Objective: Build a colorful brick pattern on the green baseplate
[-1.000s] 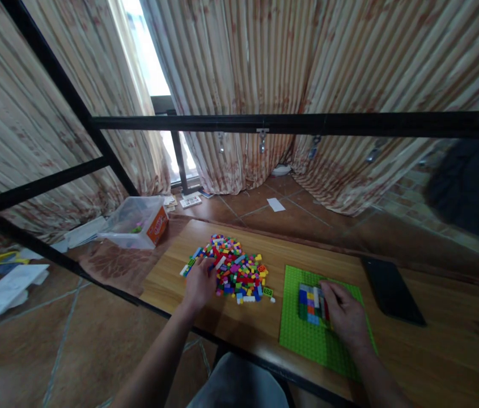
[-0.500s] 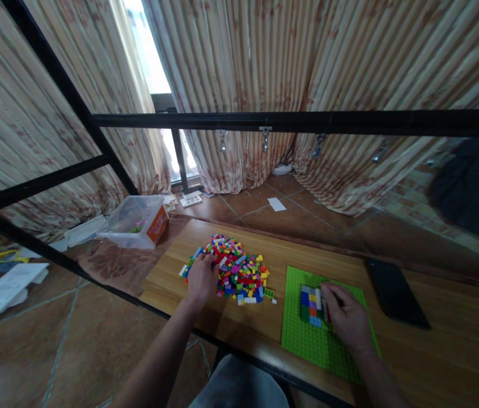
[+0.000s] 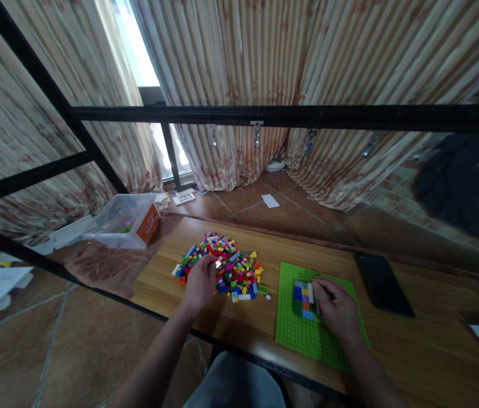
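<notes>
Two hands are at work. The left hand (image 3: 200,281), at 9 o'clock, curls its fingers into the brick pile (image 3: 233,266); I cannot tell if it grips anything. The right hand (image 3: 336,309) presses bent fingers on the brick patch (image 3: 302,298), hold unclear. The patch sits on the green baseplate (image 3: 302,340), long axis 12-to-6. Since earlier, the left fingertips have pushed deeper into the pile.

Left hand (image 3: 200,281) palm-down, outstretched; right hand (image 3: 336,309) palm-down, seemingly curled.
</notes>
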Available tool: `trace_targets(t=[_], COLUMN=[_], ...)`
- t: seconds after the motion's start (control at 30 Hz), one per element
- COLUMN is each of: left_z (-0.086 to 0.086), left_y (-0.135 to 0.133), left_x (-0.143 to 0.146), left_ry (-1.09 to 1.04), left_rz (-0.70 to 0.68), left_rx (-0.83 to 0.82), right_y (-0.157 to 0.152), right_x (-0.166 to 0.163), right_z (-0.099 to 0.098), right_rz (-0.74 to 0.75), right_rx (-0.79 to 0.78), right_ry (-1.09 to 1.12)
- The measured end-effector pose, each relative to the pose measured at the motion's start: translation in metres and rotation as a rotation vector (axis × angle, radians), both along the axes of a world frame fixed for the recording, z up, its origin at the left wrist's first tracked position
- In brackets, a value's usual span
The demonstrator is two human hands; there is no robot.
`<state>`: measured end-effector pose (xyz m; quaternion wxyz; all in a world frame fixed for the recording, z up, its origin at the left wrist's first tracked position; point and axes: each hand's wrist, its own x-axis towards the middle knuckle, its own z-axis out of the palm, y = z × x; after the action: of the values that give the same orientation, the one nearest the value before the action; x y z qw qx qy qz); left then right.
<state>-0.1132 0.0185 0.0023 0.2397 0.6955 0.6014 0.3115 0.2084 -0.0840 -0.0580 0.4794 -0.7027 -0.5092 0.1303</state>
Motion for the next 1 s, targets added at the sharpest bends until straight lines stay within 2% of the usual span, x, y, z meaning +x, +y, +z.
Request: trace_targets(t=[0.23, 0.37, 0.63, 0.83, 1.0], left_z=[-0.004, -0.002, 0.000, 0.001, -0.002], left_y=[-0.007, -0.005, -0.005, -0.009, -0.006], left_x=[0.006, 0.007, 0.011, 0.006, -0.026], left_ry=[-0.156, -0.107, 0.043, 0.062, 0.055], left_rz=[-0.073, -0.104, -0.199, -0.099, 0.084], left_rx=[-0.076, -0.084, 0.017, 0.084, 0.110], right_y=[0.000, 0.001, 0.000, -0.001, -0.001], right_x=[0.002, 0.001, 0.001, 0.004, 0.007], right_z=[-0.001, -0.001, -0.001, -0.004, -0.008], right_rz=[0.012, 0.006, 0.002, 0.017, 0.013], right_rx=[-0.001, 0.008, 0.022, -0.002, -0.013], right_ry=[-0.020, -0.032, -0.036, -0.062, -0.086])
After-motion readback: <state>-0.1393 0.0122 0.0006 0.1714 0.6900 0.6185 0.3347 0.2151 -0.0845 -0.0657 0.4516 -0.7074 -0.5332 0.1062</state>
